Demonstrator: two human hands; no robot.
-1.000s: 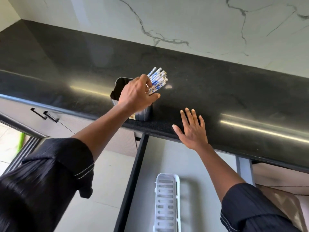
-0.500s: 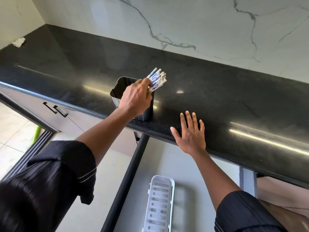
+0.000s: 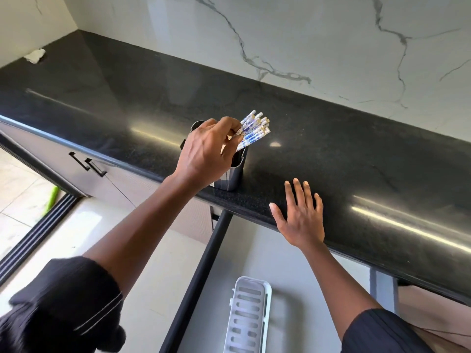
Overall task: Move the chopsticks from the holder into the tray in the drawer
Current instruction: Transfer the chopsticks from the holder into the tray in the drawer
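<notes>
**A:** Where are the chopsticks (image 3: pixel 253 129)?

**B:** Bunched in the metal holder (image 3: pixel 230 171) near the front edge of the black worktop (image 3: pixel 356 154). Your left hand (image 3: pixel 207 154) pinches their patterned tops; your right hand (image 3: pixel 300 220) lies flat and empty on the worktop edge.

**A:** How should I lift them?

**B:** Gather the whole bundle firmly and draw it straight up, so the holder stays put. The white tray (image 3: pixel 248 317) waits below in the open drawer (image 3: pixel 293 263).

**A:** Anything unclear?

**B:** The chopsticks' lower ends are hidden inside the holder, and the tray's near end is cut off.
</notes>
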